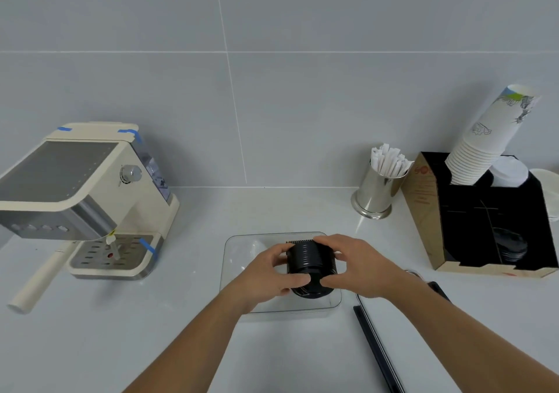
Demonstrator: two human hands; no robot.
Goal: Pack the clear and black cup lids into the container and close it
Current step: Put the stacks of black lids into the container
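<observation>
Over the clear container (242,259), the left hand (266,274) and right hand (354,265) clamp a stack of black lids (311,264) lying sideways between them, fingers curled on its ends; right of the container lies what seems to be its lid (378,347).

A ribbed stack of black plastic cup lids (311,261) lies sideways over the open clear rectangular plastic container (239,259).

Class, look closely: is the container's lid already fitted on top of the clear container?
No: the clear container is open while both hands hold the stack of black lids over it, and the container lid lies on the counter beside it.
</observation>
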